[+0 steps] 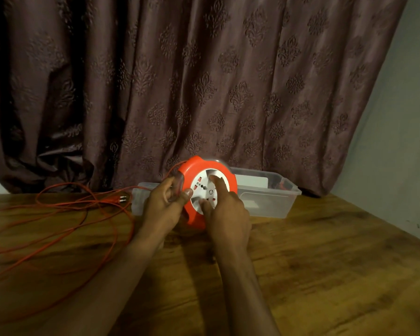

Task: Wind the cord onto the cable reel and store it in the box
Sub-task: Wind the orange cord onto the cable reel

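Orange cable reel point(205, 190) held on edge near the table's far side, white socket face toward the camera, lower rim at or just above the wood table point(325, 263); contact hard to tell, hands cover it. Left hand point(164, 204) clamped on the reel's left rim, fingers curled behind the edge, thumb pressed on the front orange ring. Right hand point(226, 214) on the white centre face; index finger stretched up across it, thumb tip on the lower face, other fingers folded in; not gripping, just pressing. Orange cord point(66, 214) leaves the reel's top left and lies in loose loops over the table's left half, mostly unwound; its two-pin plug point(120, 199) rests on the table left of the left hand. Clear plastic box point(272, 197) directly behind the reel, open top, against the brown patterned curtain point(204, 81); contents blurry, something white and a bit of red inside.
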